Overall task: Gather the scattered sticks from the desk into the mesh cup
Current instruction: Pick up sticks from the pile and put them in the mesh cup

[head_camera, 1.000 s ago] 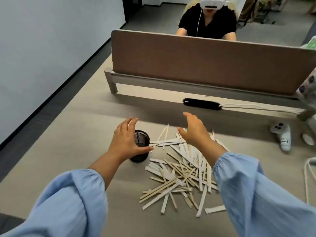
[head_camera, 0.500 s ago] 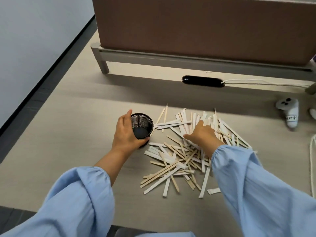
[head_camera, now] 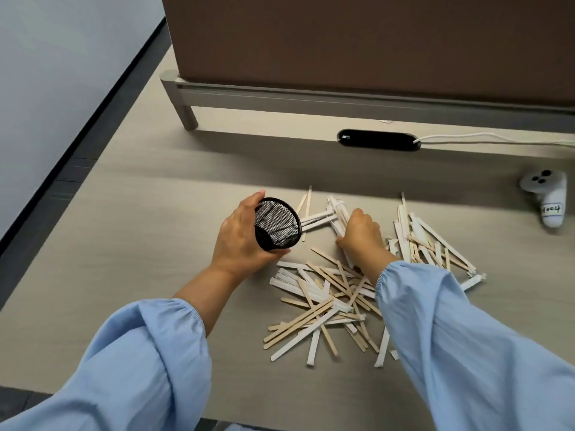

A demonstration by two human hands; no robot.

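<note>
A black mesh cup [head_camera: 278,224] is tilted with its mouth facing right, and my left hand [head_camera: 241,236] is wrapped around it near the middle of the desk. Just to its right, my right hand [head_camera: 361,236] is closed on a bundle of sticks [head_camera: 337,217] at the top of the pile. Many wooden and paper-wrapped sticks [head_camera: 329,293] lie scattered across the desk below and to the right of both hands. My blue sleeves hide part of the pile.
A brown divider panel [head_camera: 373,42] on a grey rail runs along the back of the desk. In front of it lie a black oblong device [head_camera: 378,140] with a white cable and, far right, a white controller [head_camera: 547,195]. The desk edge drops off at left.
My left hand has closed on the cup, lifted it and tipped its mouth to the right. My right hand came down onto the pile and closed on several sticks. The camera tilted down.
</note>
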